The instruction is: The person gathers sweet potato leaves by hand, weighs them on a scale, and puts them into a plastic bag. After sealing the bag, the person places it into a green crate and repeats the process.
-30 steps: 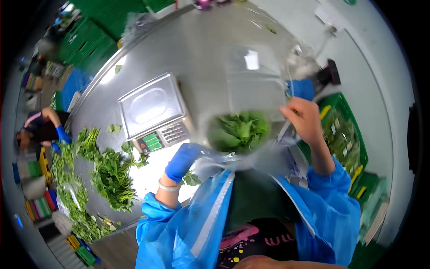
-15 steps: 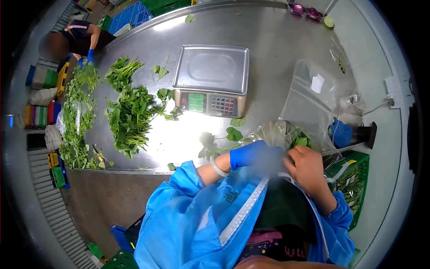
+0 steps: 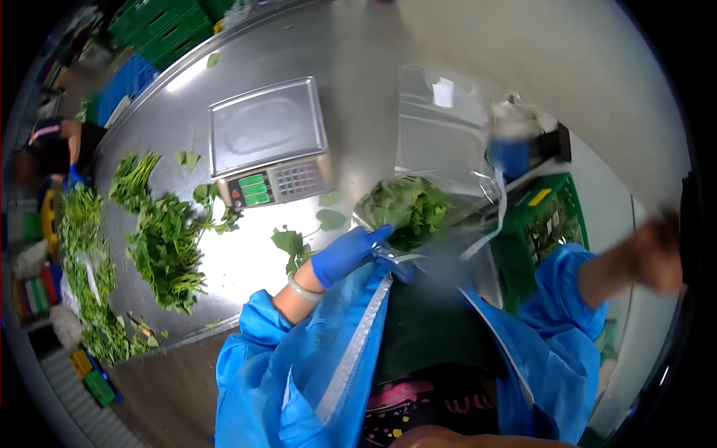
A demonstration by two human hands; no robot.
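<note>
My left hand (image 3: 349, 255), in a blue glove with a pale bangle at the wrist, is closed on the gathered end of a clear plastic bag (image 3: 372, 196). Leafy greens (image 3: 424, 213) fill that bag, which lies on the metal table's near edge. Bare and smeared by motion, my right hand (image 3: 653, 254) is stretched out to the far right, apart from the bag, near the wall. A whitish strip (image 3: 487, 240) curves down between the bag and a green crate.
A digital scale (image 3: 270, 142) stands on the metal table (image 3: 366, 97). Bunches of greens (image 3: 168, 246) lie to its left. Flat clear bags (image 3: 433, 134) are behind the filled one. A blue-and-black device (image 3: 515, 153) and the green crate (image 3: 511, 257) are right. Another person (image 3: 60, 145) works far left.
My right hand has left the bag and swung out to the right. My left hand still grips the bag's end. The view has turned right, and the whitish strip now shows beside the bag.
</note>
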